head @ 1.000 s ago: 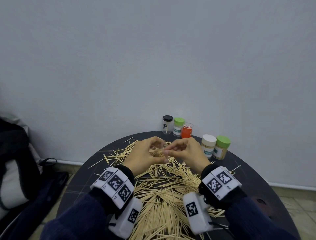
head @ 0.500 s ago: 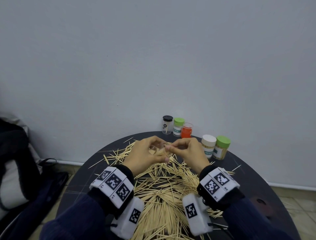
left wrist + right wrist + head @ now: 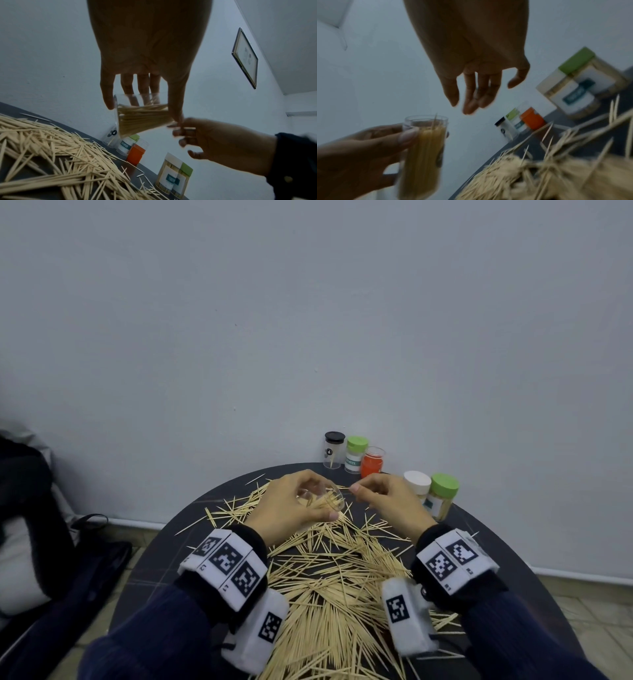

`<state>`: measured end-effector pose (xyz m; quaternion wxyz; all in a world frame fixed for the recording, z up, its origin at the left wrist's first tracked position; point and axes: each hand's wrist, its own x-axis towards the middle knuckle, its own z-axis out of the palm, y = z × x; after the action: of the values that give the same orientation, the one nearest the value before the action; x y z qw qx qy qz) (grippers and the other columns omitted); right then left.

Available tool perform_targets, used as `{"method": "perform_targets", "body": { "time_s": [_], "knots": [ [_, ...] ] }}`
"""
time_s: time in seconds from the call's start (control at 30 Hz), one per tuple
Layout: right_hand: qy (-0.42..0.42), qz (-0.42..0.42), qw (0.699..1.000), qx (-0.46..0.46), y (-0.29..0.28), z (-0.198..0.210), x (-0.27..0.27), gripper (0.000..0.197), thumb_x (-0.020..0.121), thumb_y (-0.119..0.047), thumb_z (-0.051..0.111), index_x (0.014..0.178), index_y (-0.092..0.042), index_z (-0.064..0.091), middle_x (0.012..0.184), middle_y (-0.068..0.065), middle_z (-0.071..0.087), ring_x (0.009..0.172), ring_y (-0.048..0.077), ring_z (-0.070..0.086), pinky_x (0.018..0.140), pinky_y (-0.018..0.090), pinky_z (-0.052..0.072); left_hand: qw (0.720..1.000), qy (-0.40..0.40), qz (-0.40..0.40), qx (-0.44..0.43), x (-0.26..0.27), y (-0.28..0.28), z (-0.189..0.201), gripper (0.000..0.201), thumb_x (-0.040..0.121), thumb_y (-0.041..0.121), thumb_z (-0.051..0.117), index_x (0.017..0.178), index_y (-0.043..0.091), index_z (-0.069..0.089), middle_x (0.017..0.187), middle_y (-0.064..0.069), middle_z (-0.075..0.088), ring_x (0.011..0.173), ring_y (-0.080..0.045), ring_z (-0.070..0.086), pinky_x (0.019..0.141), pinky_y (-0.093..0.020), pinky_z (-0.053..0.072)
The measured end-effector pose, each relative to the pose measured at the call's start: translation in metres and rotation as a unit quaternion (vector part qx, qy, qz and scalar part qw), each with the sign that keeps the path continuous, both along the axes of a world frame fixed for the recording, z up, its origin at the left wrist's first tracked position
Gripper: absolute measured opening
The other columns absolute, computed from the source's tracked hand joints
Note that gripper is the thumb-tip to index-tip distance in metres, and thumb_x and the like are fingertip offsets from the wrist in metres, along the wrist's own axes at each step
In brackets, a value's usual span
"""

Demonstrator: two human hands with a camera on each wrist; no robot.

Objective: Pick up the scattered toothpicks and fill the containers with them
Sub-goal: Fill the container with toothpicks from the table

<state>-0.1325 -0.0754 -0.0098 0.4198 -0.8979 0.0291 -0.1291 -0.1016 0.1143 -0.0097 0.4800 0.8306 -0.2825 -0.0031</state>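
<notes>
Gripping a clear container (image 3: 320,498) of toothpicks above the table (image 3: 513,559), left hand (image 3: 291,508) curls round it. Right hand (image 3: 387,501) hangs beside its mouth, fingers loose, holding nothing. Scattered toothpicks (image 3: 335,594) cover the tabletop.

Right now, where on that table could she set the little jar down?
Bare dark table lies right of the toothpick pile, below the green-lidded jar; another strip at the left rim. The middle is crowded with toothpicks.
</notes>
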Motion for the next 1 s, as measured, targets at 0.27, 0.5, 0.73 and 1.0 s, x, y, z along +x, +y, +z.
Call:
{"method": "perform_targets", "body": {
  "time_s": [0.27,0.5,0.73,1.0],
  "knots": [
    [0.398,-0.002,0.86,-0.319,-0.01,0.002,-0.016,0.081,0.074,-0.052,0.07,0.134,-0.006,0.042,0.13,0.007,0.054,0.117,0.021,0.051,0.097,0.033,0.045,1.0,0.016,-0.011,-0.01,-0.004,-0.003,0.003,0.041,0.068,0.028,0.081,0.104,0.029,0.06,0.102,0.013,0.06,0.097,-0.006,0.055,0.068,-0.013,0.04],
    [0.406,0.005,0.852,-0.331,0.0,-0.005,-0.021,0.086,0.073,-0.055,0.07,0.136,-0.005,0.039,0.136,0.006,0.049,0.122,0.021,0.048,0.095,0.031,0.041,1.0,0.021,-0.008,-0.002,-0.004,-0.004,0.003,0.041,0.068,0.031,0.081,0.102,0.03,0.058,0.105,0.012,0.06,0.101,-0.009,0.055,0.067,-0.014,0.04],
    [0.38,0.012,0.863,-0.331,0.011,-0.012,-0.015,0.072,0.074,-0.046,0.073,0.127,-0.003,0.048,0.127,0.008,0.056,0.114,0.021,0.053,0.086,0.028,0.043,1.0,0.02,-0.007,0.011,-0.004,-0.004,0.003,0.047,0.069,0.031,0.081,0.11,0.027,0.059,0.104,0.012,0.059,0.102,-0.01,0.055,0.067,-0.013,0.038],
    [0.383,-0.014,0.863,-0.329,0.018,-0.014,-0.016,0.062,0.077,-0.043,0.071,0.124,-0.007,0.051,0.123,0.005,0.058,0.105,0.017,0.056,0.078,0.025,0.043,1.0,0.021,-0.011,0.017,-0.006,-0.003,0.004,0.048,0.07,0.031,0.08,0.113,0.024,0.059,0.104,0.011,0.058,0.102,-0.009,0.055,0.067,-0.012,0.038]
  ]
}}
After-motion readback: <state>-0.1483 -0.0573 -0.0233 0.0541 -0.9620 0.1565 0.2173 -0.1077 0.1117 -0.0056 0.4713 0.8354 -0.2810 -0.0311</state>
